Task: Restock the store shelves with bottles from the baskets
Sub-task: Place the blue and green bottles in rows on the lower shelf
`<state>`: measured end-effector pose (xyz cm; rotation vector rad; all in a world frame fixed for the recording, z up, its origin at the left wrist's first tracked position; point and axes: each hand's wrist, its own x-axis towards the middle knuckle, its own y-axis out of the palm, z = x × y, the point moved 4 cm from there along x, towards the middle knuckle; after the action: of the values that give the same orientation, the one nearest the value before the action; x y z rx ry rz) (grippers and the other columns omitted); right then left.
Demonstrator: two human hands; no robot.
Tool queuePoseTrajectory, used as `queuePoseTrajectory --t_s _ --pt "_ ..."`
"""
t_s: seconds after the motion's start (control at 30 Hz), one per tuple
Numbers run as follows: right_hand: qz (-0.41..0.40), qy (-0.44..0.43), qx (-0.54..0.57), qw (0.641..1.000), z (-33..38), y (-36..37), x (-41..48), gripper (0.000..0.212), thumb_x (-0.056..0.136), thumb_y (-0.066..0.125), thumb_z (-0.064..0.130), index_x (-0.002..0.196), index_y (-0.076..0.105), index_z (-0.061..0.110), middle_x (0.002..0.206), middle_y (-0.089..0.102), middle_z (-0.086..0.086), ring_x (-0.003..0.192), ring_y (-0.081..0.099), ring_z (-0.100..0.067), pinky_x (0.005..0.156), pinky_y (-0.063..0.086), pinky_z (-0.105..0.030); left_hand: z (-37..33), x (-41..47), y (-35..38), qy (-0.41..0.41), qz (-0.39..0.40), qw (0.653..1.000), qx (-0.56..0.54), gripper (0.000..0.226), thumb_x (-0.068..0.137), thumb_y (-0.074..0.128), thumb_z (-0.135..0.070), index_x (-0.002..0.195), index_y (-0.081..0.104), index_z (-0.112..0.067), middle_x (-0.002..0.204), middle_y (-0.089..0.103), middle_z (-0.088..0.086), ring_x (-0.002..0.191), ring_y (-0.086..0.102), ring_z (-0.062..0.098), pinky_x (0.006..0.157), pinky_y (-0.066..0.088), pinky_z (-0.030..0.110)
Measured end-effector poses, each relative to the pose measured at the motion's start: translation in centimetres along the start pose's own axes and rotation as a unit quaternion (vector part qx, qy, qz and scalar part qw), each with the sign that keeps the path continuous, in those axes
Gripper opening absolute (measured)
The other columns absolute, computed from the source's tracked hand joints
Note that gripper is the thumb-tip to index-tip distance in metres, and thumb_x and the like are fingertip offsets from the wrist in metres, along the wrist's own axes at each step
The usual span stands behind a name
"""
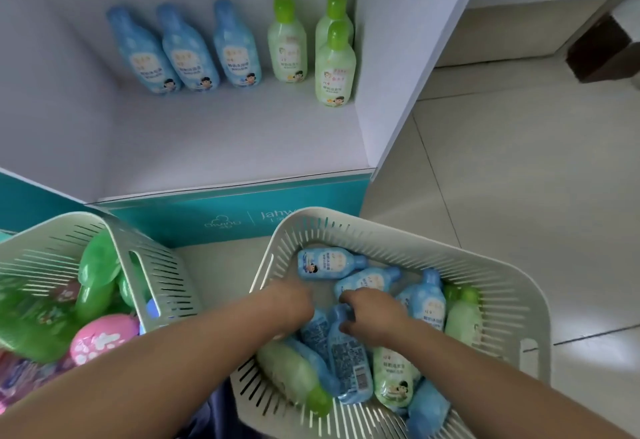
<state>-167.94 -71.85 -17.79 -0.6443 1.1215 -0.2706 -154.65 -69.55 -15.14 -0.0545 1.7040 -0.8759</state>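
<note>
6 bottles stand upright at the back of the shelf (225, 137): 3 blue, 3 green. The rest of the stock lies loose on its side in the right basket (381, 225), blue and green mixed. Both grips are down in it.

- The right grip (372, 315) is curled round the neck end of a blue bottle (348, 355) lying back-label up.
- The left grip (292, 303) has its fingers buried among the bottles, so I can't tell if it holds anything.

Judgement:
- Small plastic bottles: light, stiff enough not to crush, glossy so a bit slippery.
- The narrow neck under the cap is good for fishing 1 out of the pile. Shift to the waist to set it upright.
- Low breakage risk.

The left basket (34, 255) holds other green and pink packs.
</note>
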Motion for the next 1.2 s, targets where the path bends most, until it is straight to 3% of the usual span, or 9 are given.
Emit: queuePoseTrajectory --t_s 0.13,0.27,0.43,0.57,0.67,0.73,0.9,1.07,1.2 --pt "0.027 0.011 0.043 0.999 0.6 1.4 1.5 0.039 0.085 0.058 0.041 0.117 0.054 0.019 0.118 0.061 -0.009 0.107 0.059 -0.028 0.085 0.049 -0.035 0.5 0.2 -0.8 0.007 -0.016 1.0 -0.007 0.03 0.093 0.048 -0.008 0.122 0.056 -0.002 0.127 0.048 0.016 0.112 0.053 0.037 0.081 0.049 0.044" --pt "-0.014 0.034 0.058 0.998 1.1 0.9 1.9 0.043 0.081 0.064 0.051 0.106 0.051 0.019 0.107 0.062 -0.006 0.1 0.06 -0.025 0.071 0.04 -0.031 1.2 0.1 -2.1 -0.025 -0.042 0.999 -0.003 0.029 0.093 0.046 -0.004 0.12 0.057 -0.003 0.124 0.046 0.016 0.106 0.057 0.039 0.078 0.049 0.047" --pt "-0.035 0.047 0.073 0.996 0.3 -0.6 0.5 0.033 0.078 0.065 0.031 0.068 0.035 0.025 0.082 0.05 0.0 0.085 0.053 -0.021 0.05 0.03 -0.025 1.3 -0.6 -3.3 -0.071 -0.045 0.995 -0.059 0.032 0.092 0.045 -0.001 0.123 0.053 0.0 0.127 0.046 0.016 0.112 0.054 0.037 0.084 0.047 0.045" --pt "-0.067 0.045 0.097 0.992 -0.3 -2.8 -1.5 0.031 0.076 0.069 0.026 0.066 0.039 0.021 0.082 0.055 0.0 0.082 0.055 -0.019 0.061 0.037 -0.027 2.2 -1.8 -4.5 -0.093 -0.109 0.981 -0.133 0.03 0.089 0.05 -0.005 0.118 0.059 -0.005 0.119 0.051 0.014 0.109 0.057 0.035 0.084 0.047 0.039" --pt "-0.125 0.012 0.119 0.985 0.2 -5.5 -3.5 0.016 0.075 0.069 0.021 0.081 0.054 0.026 0.091 0.059 0.005 0.089 0.055 -0.013 0.071 0.037 -0.024 3.3 -3.4 -6.3 -0.113 -0.178 0.949 -0.235 0.03 0.09 0.052 -0.011 0.117 0.064 -0.015 0.12 0.057 0.009 0.114 0.056 0.028 0.091 0.045 0.033" --pt "-0.179 -0.007 0.124 0.976 0.8 -7.7 -4.7 0.02 0.074 0.068 0.016 0.093 0.063 0.018 0.097 0.065 0.003 0.093 0.058 -0.016 0.074 0.039 -0.024 4.1 -5.2 -7.9 -0.129 -0.216 0.922 -0.295 0.032 0.09 0.051 -0.014 0.118 0.064 -0.02 0.125 0.058 0.004 0.117 0.054 0.024 0.091 0.043 0.029" --pt "-0.266 -0.027 0.17 0.948 2.6 -12.8 -8.1 0.022 0.067 0.072 0.01 0.087 0.069 0.018 0.089 0.068 0.005 0.085 0.06 -0.016 0.067 0.038 -0.023 6.1 -10.5 -11.2 -0.143 -0.289 0.872 -0.369 0.033 0.086 0.053 -0.012 0.113 0.068 -0.022 0.121 0.062 0.0 0.111 0.057 0.021 0.081 0.041 0.021" --pt "-0.303 -0.055 0.202 0.93 5.2 -16.3 -10.9 0.034 0.07 0.076 0.013 0.103 0.071 0.019 0.092 0.07 0.008 0.088 0.065 -0.013 0.085 0.05 -0.026 8.5 -16.5 -12.4 -0.159 -0.354 0.823 -0.414 0.029 0.084 0.055 -0.009 0.108 0.07 -0.016 0.108 0.066 0.0 0.072 0.053 0.012 0.07 0.041 0.021" --pt "-0.322 -0.088 0.165 0.928 8.2 -18.5 -12.1 0.028 0.072 0.075 0.012 0.098 0.072 0.019 0.091 0.067 0.009 0.086 0.061 -0.011 0.079 0.046 -0.022 10.4 -20.2 -12.7 -0.177 -0.408 0.774 -0.45 0.029 0.083 0.057 -0.009 0.109 0.069 -0.014 0.102 0.067 0.003 0.07 0.055 0.016 0.069 0.047 0.024"
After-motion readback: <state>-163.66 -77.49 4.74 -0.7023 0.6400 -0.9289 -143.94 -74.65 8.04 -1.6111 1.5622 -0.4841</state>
